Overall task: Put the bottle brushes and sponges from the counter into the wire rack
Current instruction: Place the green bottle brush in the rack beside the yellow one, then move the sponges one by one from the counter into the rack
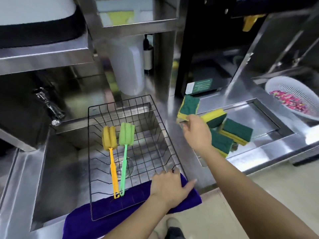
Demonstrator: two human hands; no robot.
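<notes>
Right hand [196, 131] pinches a sponge [189, 107] by its edge; left hand [170, 187] rests flat, fingers spread, on the wire rack [131, 107].

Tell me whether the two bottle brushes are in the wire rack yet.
In. The yellow brush and green brush lie side by side on the wire rack floor, heads pointing away.

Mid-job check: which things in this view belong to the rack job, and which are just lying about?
Job:
- wire rack
- yellow brush and green brush, already in the rack
- sponge in the right hand
- sponges on the counter
- left hand on the rack's edge

Lying about:
- purple cloth
- white colander
- faucet
</notes>
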